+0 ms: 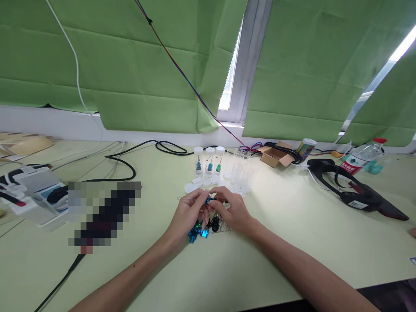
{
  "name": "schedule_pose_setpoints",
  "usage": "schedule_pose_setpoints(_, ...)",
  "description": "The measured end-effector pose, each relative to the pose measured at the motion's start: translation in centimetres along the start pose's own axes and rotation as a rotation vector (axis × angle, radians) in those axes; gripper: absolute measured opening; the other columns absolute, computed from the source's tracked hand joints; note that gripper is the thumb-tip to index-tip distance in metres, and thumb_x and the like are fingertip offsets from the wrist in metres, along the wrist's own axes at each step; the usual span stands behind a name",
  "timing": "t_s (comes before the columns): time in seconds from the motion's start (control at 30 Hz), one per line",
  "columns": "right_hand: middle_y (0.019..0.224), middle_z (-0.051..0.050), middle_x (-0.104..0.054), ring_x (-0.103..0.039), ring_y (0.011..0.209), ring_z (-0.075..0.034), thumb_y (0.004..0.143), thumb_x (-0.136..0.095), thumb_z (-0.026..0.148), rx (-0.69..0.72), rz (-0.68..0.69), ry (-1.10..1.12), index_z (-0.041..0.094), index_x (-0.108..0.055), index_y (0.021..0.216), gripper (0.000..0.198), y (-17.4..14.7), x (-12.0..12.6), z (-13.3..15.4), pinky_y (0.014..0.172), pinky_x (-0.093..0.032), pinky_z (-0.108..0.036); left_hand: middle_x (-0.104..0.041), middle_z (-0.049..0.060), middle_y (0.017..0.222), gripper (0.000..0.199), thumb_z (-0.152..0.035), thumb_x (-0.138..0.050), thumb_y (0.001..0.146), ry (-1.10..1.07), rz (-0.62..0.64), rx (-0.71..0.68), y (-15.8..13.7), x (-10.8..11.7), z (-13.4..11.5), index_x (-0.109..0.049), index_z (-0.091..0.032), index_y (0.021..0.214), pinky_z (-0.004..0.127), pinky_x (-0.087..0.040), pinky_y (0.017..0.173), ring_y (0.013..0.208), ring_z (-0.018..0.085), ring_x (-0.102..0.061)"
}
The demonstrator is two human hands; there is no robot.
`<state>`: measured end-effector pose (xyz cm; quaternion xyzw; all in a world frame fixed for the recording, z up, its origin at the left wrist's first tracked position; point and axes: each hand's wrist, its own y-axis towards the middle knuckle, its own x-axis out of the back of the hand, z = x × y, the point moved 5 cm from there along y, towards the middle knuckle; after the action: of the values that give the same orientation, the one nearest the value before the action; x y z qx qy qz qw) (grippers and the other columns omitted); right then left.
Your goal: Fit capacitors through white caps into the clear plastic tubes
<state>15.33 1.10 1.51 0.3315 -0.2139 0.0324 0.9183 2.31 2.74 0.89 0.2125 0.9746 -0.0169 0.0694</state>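
Note:
My left hand (190, 210) and my right hand (234, 211) meet over the middle of the table, fingers closed together around a small shiny blue piece (209, 200). A thin metal wire (183, 198) sticks out leftward past my left fingers. Fingers hide most of the blue piece. Below the hands lies a pile of shiny blue parts (195, 234), a black round part (215, 224) and thin metal pins (224, 226). Just beyond stand three white-capped clear tubes (209, 161), each with a blue or green piece and a thin wire inside.
Clear uncapped tubes (237, 171) and loose white caps (190, 187) sit beyond my hands. Farther right are a small cardboard box (276, 156), a can (306, 149), a black headset (357, 199) and a bottle (364, 156). Black cable (130, 162) and a white device (40, 195) lie left.

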Motion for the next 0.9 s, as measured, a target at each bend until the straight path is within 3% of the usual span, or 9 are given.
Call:
schedule_pose_setpoints(0.5,0.065,0.002,-0.064,-0.056,0.058,-0.012,0.095,-0.053,0.028,0.016,-0.017,-0.016,0.02,-0.06,0.105,0.015,0.22,0.19,-0.05,0.061,-0.046,-0.024,-0.055,0.0,0.056,0.045,-0.056,-0.06,0.085,-0.022,0.002,0.018,0.22,-0.07,0.53,-0.061,-0.014,0.069,0.023,-0.043,0.035,0.038,0.011,-0.05)
schedule_pose_setpoints(0.9,0.08,-0.003,-0.068,-0.06,0.066,-0.013,0.094,-0.057,0.03,0.037,-0.027,-0.018,0.02,-0.063,0.099,0.013,0.35,0.15,0.2,0.064,-0.05,-0.025,-0.056,0.001,0.056,0.04,-0.049,-0.064,0.084,-0.169,-0.061,0.083,-0.11,0.16,-0.05,-0.061,-0.013,0.067,0.02,-0.037,0.035,0.036,0.008,-0.046)
